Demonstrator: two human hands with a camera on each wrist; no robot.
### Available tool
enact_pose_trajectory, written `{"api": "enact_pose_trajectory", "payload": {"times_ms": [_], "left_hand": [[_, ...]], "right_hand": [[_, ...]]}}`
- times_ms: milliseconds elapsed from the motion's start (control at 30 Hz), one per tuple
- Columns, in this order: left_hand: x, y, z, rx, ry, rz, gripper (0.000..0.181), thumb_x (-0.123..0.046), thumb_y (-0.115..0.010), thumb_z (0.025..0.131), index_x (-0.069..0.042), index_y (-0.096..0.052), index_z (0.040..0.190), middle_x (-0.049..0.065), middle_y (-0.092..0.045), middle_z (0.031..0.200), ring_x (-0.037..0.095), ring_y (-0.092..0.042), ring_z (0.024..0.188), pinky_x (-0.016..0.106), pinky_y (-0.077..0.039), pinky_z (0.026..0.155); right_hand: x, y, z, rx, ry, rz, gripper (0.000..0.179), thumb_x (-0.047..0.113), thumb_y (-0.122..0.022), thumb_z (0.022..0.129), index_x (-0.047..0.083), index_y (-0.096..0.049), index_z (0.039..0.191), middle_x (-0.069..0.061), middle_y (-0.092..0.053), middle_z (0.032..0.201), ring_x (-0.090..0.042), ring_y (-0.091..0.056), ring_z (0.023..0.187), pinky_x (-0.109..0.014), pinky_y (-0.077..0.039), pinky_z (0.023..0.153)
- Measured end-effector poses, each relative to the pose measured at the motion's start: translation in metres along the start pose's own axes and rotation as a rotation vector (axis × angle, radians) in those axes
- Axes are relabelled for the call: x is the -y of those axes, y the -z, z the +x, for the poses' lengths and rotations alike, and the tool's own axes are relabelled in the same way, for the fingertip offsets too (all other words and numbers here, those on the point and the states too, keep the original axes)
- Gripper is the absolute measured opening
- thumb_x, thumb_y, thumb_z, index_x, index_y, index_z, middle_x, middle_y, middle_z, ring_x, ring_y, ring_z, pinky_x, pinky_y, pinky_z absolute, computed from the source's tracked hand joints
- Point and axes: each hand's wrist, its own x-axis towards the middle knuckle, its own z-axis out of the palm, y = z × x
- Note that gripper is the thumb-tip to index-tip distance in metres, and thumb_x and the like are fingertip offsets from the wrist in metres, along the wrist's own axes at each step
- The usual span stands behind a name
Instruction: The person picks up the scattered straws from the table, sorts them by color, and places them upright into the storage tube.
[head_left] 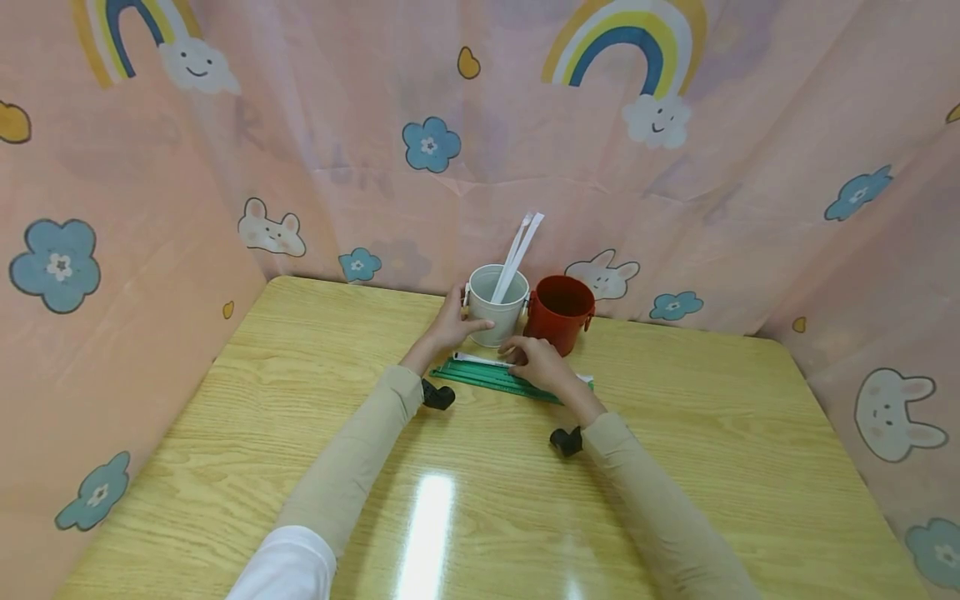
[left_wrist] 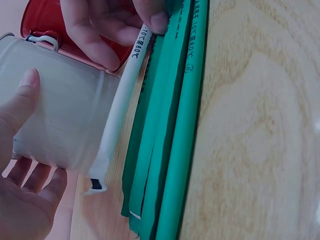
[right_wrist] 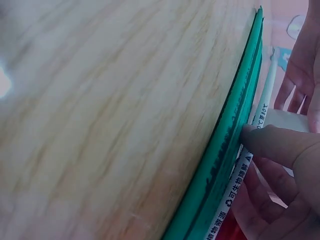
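My left hand [head_left: 447, 325] holds the small white bucket [head_left: 508, 314] by its side, thumb across the front and fingers around the far side. Two white paper-wrapped straws [head_left: 517, 257] stand leaning inside that bucket. With thumb and fingertips, my right hand [head_left: 546, 367] pinches another white wrapped straw [left_wrist: 120, 105], printed with dark lettering, just in front of the bucket. Beneath and beside it, several green wrapped straws [left_wrist: 167, 117] lie side by side on the table. A red bucket [head_left: 557, 323] stands to the right of the white one, behind my right hand.
The wooden table [head_left: 300, 375] ends at a pink patterned curtain [head_left: 337, 150] right behind the buckets. Black wrist-worn devices [head_left: 438, 395] show under both wrists. Light reflects off the table's front part.
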Motion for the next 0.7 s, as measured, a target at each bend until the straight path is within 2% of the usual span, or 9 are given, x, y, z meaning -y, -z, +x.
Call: {"api": "enact_pose_trajectory", "payload": {"times_ms": [133,333,500,700], "left_hand": [[0.001,0.000,0.000,0.002,-0.001,0.004,0.079,-0.006,-0.072,0.085,-0.005,-0.022,0.146,0.015,-0.029,0.149,0.030,-0.032,0.140,0.043,-0.035,0.114],[0.001,-0.001,-0.001,0.001,0.019,-0.042,0.078,-0.006,-0.071,0.085,-0.008,-0.022,0.146,0.013,-0.029,0.149,0.028,-0.031,0.140,0.043,-0.035,0.113],[0.001,-0.002,-0.001,0.010,0.030,-0.080,0.076,-0.004,-0.069,0.086,-0.008,-0.022,0.145,0.013,-0.028,0.150,0.029,-0.030,0.141,0.043,-0.035,0.114],[0.000,-0.002,0.001,0.005,0.007,-0.043,0.076,0.000,-0.069,0.085,-0.004,-0.022,0.144,0.015,-0.028,0.150,0.030,-0.030,0.141,0.043,-0.034,0.114]], "right_hand": [[0.002,0.000,-0.002,-0.006,-0.008,-0.042,0.024,0.002,-0.069,0.086,0.008,-0.069,0.109,-0.008,-0.071,0.099,-0.022,-0.064,0.090,-0.038,-0.055,0.086],[0.008,0.005,-0.008,-0.018,-0.013,-0.114,0.019,0.004,-0.069,0.086,0.012,-0.072,0.104,-0.005,-0.071,0.096,-0.020,-0.062,0.088,-0.037,-0.055,0.085],[0.013,0.013,-0.015,-0.029,0.000,-0.117,0.017,0.005,-0.068,0.087,0.013,-0.073,0.101,-0.004,-0.071,0.093,-0.020,-0.063,0.087,-0.037,-0.055,0.083],[0.013,0.024,-0.023,-0.041,0.013,-0.104,0.016,0.006,-0.068,0.087,0.011,-0.072,0.101,-0.005,-0.070,0.093,-0.020,-0.061,0.086,-0.036,-0.056,0.082]]}}
